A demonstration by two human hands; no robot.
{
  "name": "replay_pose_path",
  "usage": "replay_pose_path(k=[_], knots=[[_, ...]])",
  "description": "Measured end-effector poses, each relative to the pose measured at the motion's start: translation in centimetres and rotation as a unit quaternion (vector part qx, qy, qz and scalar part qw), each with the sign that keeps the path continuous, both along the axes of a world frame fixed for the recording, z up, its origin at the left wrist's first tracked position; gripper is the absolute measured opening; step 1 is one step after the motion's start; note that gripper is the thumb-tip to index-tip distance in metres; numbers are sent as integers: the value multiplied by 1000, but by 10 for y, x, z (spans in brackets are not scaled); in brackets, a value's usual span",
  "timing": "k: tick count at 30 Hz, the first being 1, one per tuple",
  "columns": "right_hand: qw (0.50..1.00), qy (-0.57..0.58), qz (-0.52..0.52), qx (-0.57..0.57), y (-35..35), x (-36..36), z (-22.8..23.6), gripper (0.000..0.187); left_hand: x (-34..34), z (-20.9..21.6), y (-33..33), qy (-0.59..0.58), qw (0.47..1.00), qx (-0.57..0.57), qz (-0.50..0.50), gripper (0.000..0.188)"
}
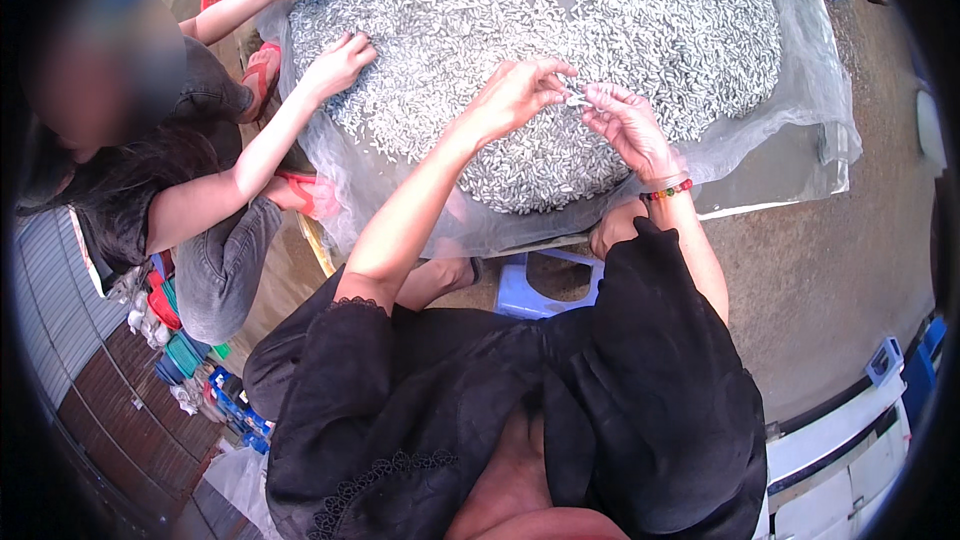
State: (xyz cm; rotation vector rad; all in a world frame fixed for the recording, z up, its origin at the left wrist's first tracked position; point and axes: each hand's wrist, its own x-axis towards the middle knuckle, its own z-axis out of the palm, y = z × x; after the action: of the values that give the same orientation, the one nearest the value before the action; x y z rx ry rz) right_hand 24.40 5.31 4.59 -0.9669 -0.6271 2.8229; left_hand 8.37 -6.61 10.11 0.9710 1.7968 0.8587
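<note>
Over the near side of the pile, a silvery piece sits between your hands: your right hand pinches it; your left hand is just left, its grip unclear, as is the piece's long axis.

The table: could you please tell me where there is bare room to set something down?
Free: the table's near-right corner, between net and table edge, and the floor bordering table and black right sleeve. Crowded: the silvery heap covers most of the net, with left hand and right hand over its near part.
</note>
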Motion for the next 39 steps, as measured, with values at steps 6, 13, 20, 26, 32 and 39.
replay_pose_path(k=[6, 13, 20, 26, 32, 39], knots=[[998, -29, -35, 42, 5, -5, 5, 13, 5, 12, 3, 223, 965, 133, -46, 20], [989, -61, 14, 133, -3, 0, 23, 11, 14, 26, 1, 334, 927, 136, -98, 19], [974, -114, -74, 179, -20, 3, 17, 14, 43, -3, -10, 313, 936, 161, -30, 23], [967, -102, -54, 227, -19, -3, 11, 16, 47, -21, -3, -83, 960, 112, 242, 26], [961, -103, -124, 226, -16, -3, 22, 16, 55, -14, 0, 240, 963, 116, -29, 19], [981, 181, -77, 5, 7, 11, 21, 21, 22, -4, 11, -201, 951, 53, 229, 19]])
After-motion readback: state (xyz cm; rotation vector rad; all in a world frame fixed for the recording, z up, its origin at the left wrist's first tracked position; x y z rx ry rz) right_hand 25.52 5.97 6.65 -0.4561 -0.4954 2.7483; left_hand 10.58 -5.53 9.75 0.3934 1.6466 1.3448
